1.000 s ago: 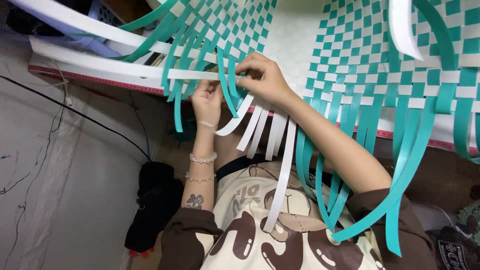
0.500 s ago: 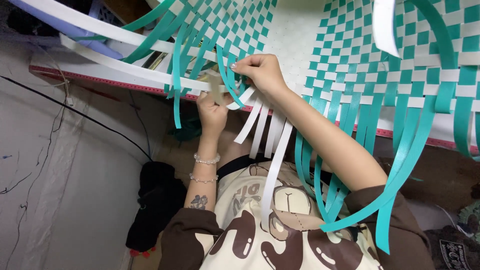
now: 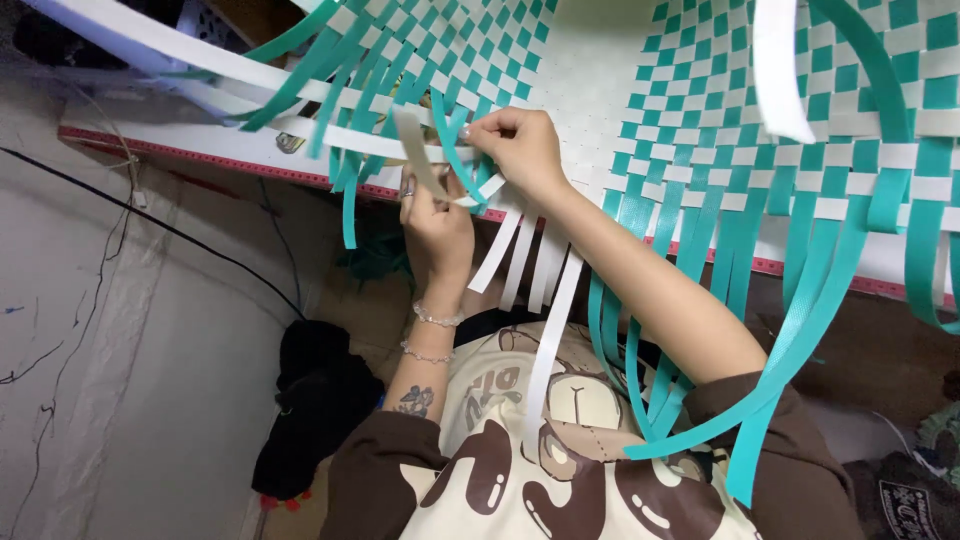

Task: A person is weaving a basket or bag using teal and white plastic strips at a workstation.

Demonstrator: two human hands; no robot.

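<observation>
A checkered mat woven from teal and white flat strips (image 3: 700, 130) lies on a white board, with loose strip ends hanging over the near edge. My left hand (image 3: 437, 228), with bead bracelets on the wrist, is below the weave's edge and grips the end of a white strip (image 3: 415, 150) that bends upward. My right hand (image 3: 522, 150) rests on the weave just right of it. Its fingertips pinch a teal strip (image 3: 447, 135) where that strip crosses the white one.
The board's near edge (image 3: 230, 160) carries a red-marked ruler strip. Long white strips (image 3: 150, 40) stretch away to the upper left. Below the edge are a pale cloth-covered floor with a black cable (image 3: 150, 215) and a dark bundle (image 3: 310, 400).
My left hand has moved down and right, and the white strip it holds now bends up at its end. My right hand has shifted slightly up onto the weave, still pinching strips.
</observation>
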